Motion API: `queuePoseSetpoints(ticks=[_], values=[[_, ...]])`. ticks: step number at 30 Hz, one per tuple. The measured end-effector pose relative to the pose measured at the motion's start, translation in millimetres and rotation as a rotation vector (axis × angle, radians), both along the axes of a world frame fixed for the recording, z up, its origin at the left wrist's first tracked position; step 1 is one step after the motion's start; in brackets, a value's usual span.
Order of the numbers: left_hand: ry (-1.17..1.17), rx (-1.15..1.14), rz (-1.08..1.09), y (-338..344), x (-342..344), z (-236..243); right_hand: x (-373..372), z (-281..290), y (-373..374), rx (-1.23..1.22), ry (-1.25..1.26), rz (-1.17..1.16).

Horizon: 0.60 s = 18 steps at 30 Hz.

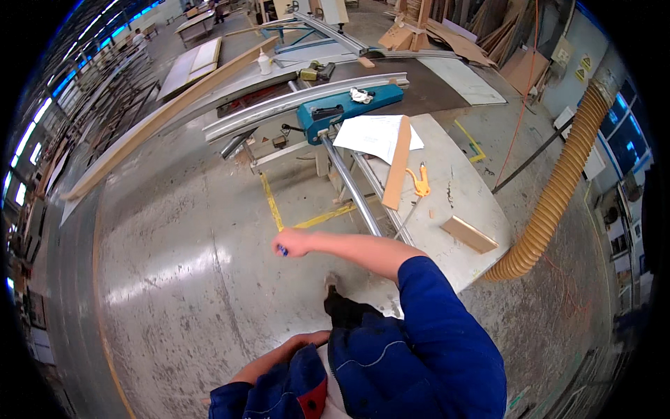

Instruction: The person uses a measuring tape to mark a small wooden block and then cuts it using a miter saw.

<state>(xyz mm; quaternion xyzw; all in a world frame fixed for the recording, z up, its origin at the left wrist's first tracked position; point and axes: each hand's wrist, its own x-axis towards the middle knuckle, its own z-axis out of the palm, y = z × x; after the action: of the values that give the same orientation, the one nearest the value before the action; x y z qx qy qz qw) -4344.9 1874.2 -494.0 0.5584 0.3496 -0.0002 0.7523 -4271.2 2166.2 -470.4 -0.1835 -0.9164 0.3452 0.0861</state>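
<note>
My right arm reaches across to the left over the floor, and my right hand (296, 242) is closed in a fist. A small blue object (282, 250), perhaps a pen, pokes out of it; most of it is hidden by the fingers. Held low against my waist is my left hand (310, 339), its fingers hidden at the dark blue jacket (373, 359). To the right of my right hand, a pale worktable (447, 164) bears papers (370, 136), a wooden strip (398, 164), a yellow air blow gun (421, 182) and a small board (469, 234).
A teal-covered saw fence (352, 108) and metal rail (352, 183) stand ahead. A long wooden beam (167, 112) slants along the left. At right hangs a ribbed yellow hose (558, 192). Yellow tape (271, 199) marks the concrete floor (174, 279). Scrap boards (457, 42) lean at the back.
</note>
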Motion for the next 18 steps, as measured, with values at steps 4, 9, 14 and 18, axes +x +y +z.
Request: queuePoseSetpoints(ticks=[4,9,14,18], values=[[0.032,-0.011,-0.081,86,-29,-17,13,5,124,0.047,0.086,-0.190],[0.138,0.024,-0.173,223,-47,-17,2,41,267,0.053,0.277,-0.394],[0.391,0.171,-0.333,361,-59,24,-1,81,408,0.005,0.362,-0.569],[0.343,0.760,-0.387,494,-101,60,16,87,517,0.096,0.427,-0.696]])
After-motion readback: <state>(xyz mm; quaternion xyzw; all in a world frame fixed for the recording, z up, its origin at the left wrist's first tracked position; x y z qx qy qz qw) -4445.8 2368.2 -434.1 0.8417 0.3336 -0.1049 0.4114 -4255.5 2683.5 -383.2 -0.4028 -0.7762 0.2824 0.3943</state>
